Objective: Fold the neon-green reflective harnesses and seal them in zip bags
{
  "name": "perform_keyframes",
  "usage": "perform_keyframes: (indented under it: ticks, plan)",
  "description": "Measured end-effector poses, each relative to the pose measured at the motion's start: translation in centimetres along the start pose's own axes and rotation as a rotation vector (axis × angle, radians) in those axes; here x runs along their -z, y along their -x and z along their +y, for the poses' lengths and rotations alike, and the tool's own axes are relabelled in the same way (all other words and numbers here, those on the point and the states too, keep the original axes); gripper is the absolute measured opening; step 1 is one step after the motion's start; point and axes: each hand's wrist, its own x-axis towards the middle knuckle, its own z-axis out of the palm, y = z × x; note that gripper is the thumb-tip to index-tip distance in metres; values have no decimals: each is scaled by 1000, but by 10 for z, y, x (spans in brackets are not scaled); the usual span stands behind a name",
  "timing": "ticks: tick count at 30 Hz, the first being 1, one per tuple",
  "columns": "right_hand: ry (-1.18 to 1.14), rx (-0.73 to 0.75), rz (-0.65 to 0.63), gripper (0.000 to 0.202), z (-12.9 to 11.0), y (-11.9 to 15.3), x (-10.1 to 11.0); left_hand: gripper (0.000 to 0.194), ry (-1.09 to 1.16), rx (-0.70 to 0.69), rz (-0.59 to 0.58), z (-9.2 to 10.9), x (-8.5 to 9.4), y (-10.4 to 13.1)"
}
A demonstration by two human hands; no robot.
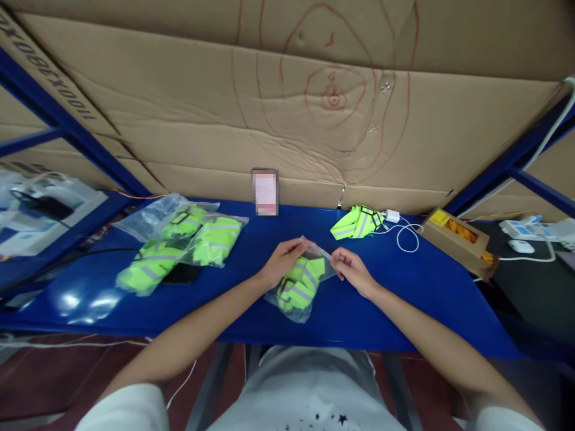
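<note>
Between my hands a clear zip bag (327,270) lies on the blue table, with a folded neon-yellow reflective strap (299,286) inside it. My left hand (286,261) pinches the left end of the bag's top edge. At the right end of that edge, my right hand (353,269) grips the plastic between thumb and fingers. The bag's top is drawn out straight between the two hands. Farther back and to the right lies an unbagged neon-yellow strap (358,222) with a dark buckle.
Several bagged yellow straps (217,239) lie at the left over a dark flat object (182,274). A white charger (392,215) with its cable lies at the back right, near a cardboard box (453,239). A small card (266,193) leans against the cardboard wall (193,120). Blue frame posts flank the table.
</note>
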Motion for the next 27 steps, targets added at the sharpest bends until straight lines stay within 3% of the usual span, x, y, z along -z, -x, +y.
perform_keyframes:
  ticks: [17, 27]
  plan:
    - [53, 47, 29, 34, -9, 5, -3, 50, -124, -25, -39, 1, -1, 3]
    - [35, 26, 2, 28, -5, 4, -3, 54, -145, -10, -56, 3, -2, 3]
